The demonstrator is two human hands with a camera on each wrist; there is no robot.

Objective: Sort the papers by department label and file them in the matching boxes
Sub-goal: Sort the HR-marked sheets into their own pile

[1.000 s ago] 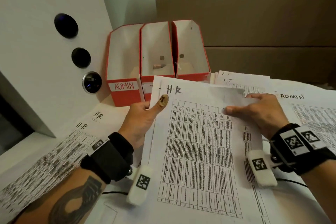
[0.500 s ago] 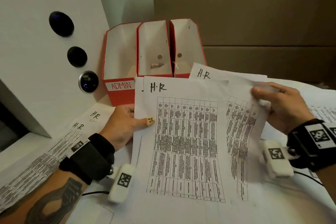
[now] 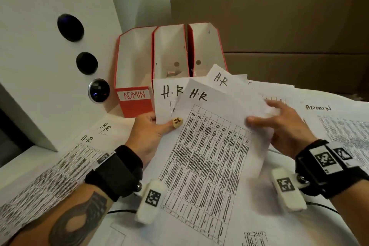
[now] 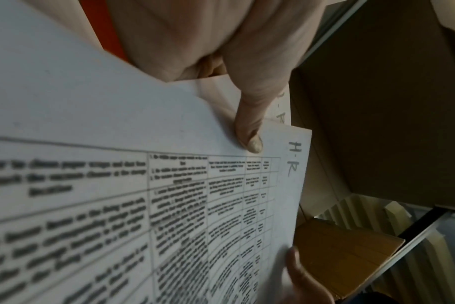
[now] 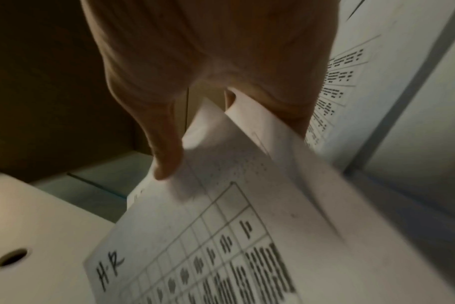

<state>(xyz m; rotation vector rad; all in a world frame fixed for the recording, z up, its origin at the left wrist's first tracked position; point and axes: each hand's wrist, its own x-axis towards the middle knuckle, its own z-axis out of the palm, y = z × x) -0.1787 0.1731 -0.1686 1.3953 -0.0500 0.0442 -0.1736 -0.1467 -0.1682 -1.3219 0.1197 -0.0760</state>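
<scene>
Several sheets marked H-R are fanned in front of me. The top H-R sheet [image 3: 209, 146] is tilted, with a printed table on it. My left hand [image 3: 155, 126] pinches the fan at its left edge, thumb on top, as the left wrist view shows [image 4: 249, 135]. My right hand [image 3: 269, 124] pinches the top sheet's right edge [image 5: 221, 185], thumb on top. Behind the fan stand three red file boxes [image 3: 169, 54]; the left one reads ADMIN [image 3: 134, 95], and the papers hide the other two labels.
More H-R sheets [image 3: 60, 170] lie at the left on the table. An ADMIN sheet [image 3: 327, 122] lies at the right. A white panel with three dark round knobs [image 3: 86, 63] rises on the left. Brown cardboard [image 3: 279, 26] backs the boxes.
My right hand drew one H-R sheet out to the right and has now brought it back on top of the fan, tilted. My left hand kept its pinch and rose slightly.
</scene>
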